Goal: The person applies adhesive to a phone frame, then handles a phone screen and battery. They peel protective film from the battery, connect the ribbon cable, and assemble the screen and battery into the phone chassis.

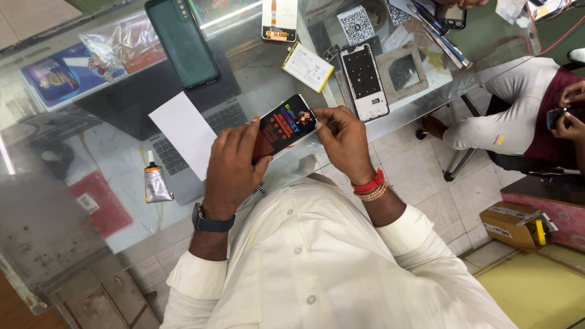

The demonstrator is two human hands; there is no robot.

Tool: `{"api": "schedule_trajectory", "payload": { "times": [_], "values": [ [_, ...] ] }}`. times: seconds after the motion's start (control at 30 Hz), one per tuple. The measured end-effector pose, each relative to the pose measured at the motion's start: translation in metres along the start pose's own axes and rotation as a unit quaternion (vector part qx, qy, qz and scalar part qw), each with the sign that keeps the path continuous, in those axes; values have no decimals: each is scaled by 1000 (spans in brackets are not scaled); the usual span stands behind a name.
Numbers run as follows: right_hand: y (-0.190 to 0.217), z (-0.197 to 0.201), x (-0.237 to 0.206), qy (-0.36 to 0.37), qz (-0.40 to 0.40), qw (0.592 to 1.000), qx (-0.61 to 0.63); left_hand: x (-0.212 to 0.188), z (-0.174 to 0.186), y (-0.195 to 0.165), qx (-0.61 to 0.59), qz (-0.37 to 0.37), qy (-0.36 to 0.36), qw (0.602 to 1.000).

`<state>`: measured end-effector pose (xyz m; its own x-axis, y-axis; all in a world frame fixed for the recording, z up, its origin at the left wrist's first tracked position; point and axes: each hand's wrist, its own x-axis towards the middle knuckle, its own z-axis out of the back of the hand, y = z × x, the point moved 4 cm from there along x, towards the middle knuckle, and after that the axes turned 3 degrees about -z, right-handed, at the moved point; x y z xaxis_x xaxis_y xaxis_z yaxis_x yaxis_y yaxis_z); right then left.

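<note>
At lower right of the frame an open brown cardboard box (512, 224) sits on the floor, its contents too small to tell. At centre, over the glass table (256, 73), the left hand (230, 166) wraps the phone screen panel (284, 127) from below, fingers curled along its edge; the right hand (345, 141) pinches its upper right corner between thumb and fingertips

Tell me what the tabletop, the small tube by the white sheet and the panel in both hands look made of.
Clear tabletop: glass, since things beneath show through and light glares off it. Small squeezed tube: probably soft metal or foil, silvery and crinkled, black nozzle. Dark flat panel with a colourful sticker, held by left hand and right hand: likely glossy glass or plastic.
</note>
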<state>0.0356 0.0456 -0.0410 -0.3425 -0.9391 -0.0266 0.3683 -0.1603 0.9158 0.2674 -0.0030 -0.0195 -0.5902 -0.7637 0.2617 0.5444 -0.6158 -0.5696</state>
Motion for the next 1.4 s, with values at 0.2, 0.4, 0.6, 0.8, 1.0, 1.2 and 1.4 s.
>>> {"api": "schedule_trajectory", "payload": {
  "times": [0.2,0.4,0.6,0.8,1.0,1.2,1.4],
  "values": [
    [5,-2,12,-48,24,992,-114,-20,14,16,-217,80,-138,963],
    [16,-13,16,-57,43,965,-252,-49,0,46,-671,144,-171,707],
    [17,-17,18,-72,34,959,-272,-69,-13,55,-702,159,-155,676],
    [9,-21,19,-76,12,963,-260,-74,-15,51,-690,181,-123,690],
    [6,-25,17,-93,23,961,-260,-73,-6,41,-603,158,-58,780],
    [9,-28,14,-114,29,954,-277,-57,-4,29,-450,132,20,883],
    [19,-32,6,-134,71,939,-307,-53,5,25,-438,163,-11,884]
  ]
}}
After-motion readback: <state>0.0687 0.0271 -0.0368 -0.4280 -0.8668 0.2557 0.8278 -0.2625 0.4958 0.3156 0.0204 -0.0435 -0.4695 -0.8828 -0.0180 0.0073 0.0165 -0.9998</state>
